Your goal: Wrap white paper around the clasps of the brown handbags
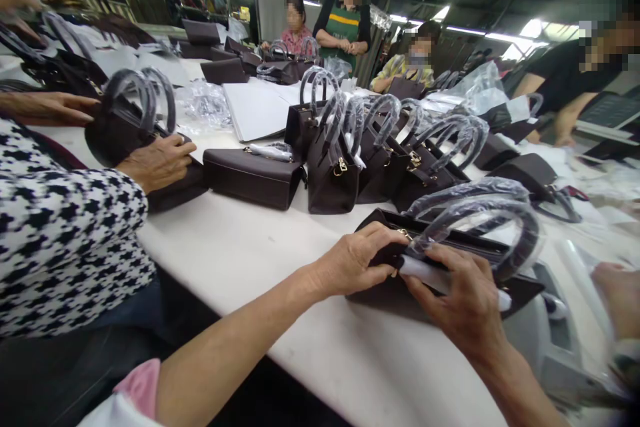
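A dark brown handbag (383, 301) with plastic-wrapped handles (520, 247) stands at the table's edge before me. My left hand (357, 259) pinches the bag's near left end, close to gold-coloured metal fittings. What exactly lies between those fingertips is partly hidden. On the bag's near side, my right hand (463, 290) has its thumb and fingers closed around a white-wrapped roll (427, 272), perhaps a covered strap. The fingertips of both hands almost meet beside the base of one handle.
Several similar handbags (333, 177) stand grouped beyond mine on the white table (260, 250). Another bag (253, 177) lies on its side to their left. A co-worker's hand (157, 161) rests on a bag (120, 127) at left. White sheets (257, 107) lie farther back. Other people surround the table.
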The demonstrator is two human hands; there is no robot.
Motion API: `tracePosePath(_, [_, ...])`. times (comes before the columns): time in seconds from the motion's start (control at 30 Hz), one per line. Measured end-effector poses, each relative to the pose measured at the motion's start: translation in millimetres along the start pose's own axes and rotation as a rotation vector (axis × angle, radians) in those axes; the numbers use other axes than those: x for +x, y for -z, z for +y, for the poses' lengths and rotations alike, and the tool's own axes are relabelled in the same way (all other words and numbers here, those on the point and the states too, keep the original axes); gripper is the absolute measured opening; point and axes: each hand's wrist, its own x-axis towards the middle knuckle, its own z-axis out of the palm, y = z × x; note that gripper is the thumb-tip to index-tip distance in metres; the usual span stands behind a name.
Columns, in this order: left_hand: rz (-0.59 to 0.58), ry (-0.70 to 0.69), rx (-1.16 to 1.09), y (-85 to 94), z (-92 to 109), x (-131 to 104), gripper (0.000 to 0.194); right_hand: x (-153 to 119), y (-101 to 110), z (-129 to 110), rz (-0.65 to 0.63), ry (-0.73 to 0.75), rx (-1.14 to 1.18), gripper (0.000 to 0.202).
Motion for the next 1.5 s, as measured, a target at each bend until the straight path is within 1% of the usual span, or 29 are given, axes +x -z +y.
tracePosePath(0.1, [0.034, 0.050, 0.012, -4.2, 1.4, 0.9, 0.043, 1.6, 4.5, 5.3, -0.065, -0.013, 0.063, 0.036])
tracePosePath(0.17, [0.060, 0.061, 0.019, -7.6, 2.8, 0.8, 0.040, 1.9, 5.9, 7.4, -0.075, -0.028, 0.064, 0.036])
tracePosePath(0.27, [0.097, 0.057, 0.017, -11.4, 3.9, 0.1, 0.037, 1.1, 3.9, 8.4, -0.043, 0.005, 0.049, 0.037])
tracePosePath(0.37, [0.100, 0.029, 0.001, -14.0, 3.8, -0.6, 0.035, 0.0, -0.6, 8.1, 0.004, 0.045, 0.043, 0.037])
tracePosePath(0.5, [0.107, 0.061, 0.023, -16.5, 6.2, 0.2, 0.032, 0.9, -4.1, 7.3, 0.036, 0.021, 0.033, 0.035])
tracePosePath(0.57, [0.117, 0.085, 0.055, -17.5, 8.8, 0.9, 0.032, 2.2, -3.5, 8.3, 0.010, -0.008, 0.035, 0.034])
tracePosePath(0.67, [0.116, 0.134, 0.102, -19.7, 12.5, 1.7, 0.034, 3.5, -0.7, 14.2, -0.060, -0.040, 0.055, 0.031])
tracePosePath(0.77, [0.132, 0.178, 0.121, -23.6, 14.5, 2.0, 0.034, 3.4, 1.3, 23.5, -0.111, -0.027, 0.081, 0.031])
tracePosePath(0.9, [0.169, 0.208, 0.131, -28.5, 14.5, 2.9, 0.037, 4.0, 0.6, 30.3, -0.113, 0.014, 0.101, 0.034])
tracePosePath(1.03, [0.187, 0.225, 0.134, -30.2, 14.6, 5.4, 0.036, 6.3, -1.5, 25.9, -0.098, 0.007, 0.109, 0.034])
tracePosePath(1.23, [0.214, 0.262, 0.143, -30.0, 15.1, 8.3, 0.030, 9.0, -3.7, 16.1, -0.087, -0.088, 0.081, 0.031])
tracePosePath(1.3, [0.191, 0.233, 0.115, -27.2, 13.2, 8.5, 0.031, 9.3, -4.1, 14.2, -0.089, -0.134, 0.072, 0.034])
tracePosePath(1.33, [0.171, 0.209, 0.090, -25.2, 11.7, 8.5, 0.033, 9.4, -4.3, 13.6, -0.098, -0.162, 0.066, 0.039])
tracePosePath(1.4, [0.142, 0.168, 0.033, -21.4, 8.3, 8.4, 0.036, 9.3, -4.5, 13.5, -0.128, -0.212, 0.057, 0.055])
tracePosePath(1.5, [0.166, 0.166, -0.016, -18.6, 3.4, 7.5, 0.039, 8.3, -3.8, 16.5, -0.184, -0.222, 0.070, 0.075])
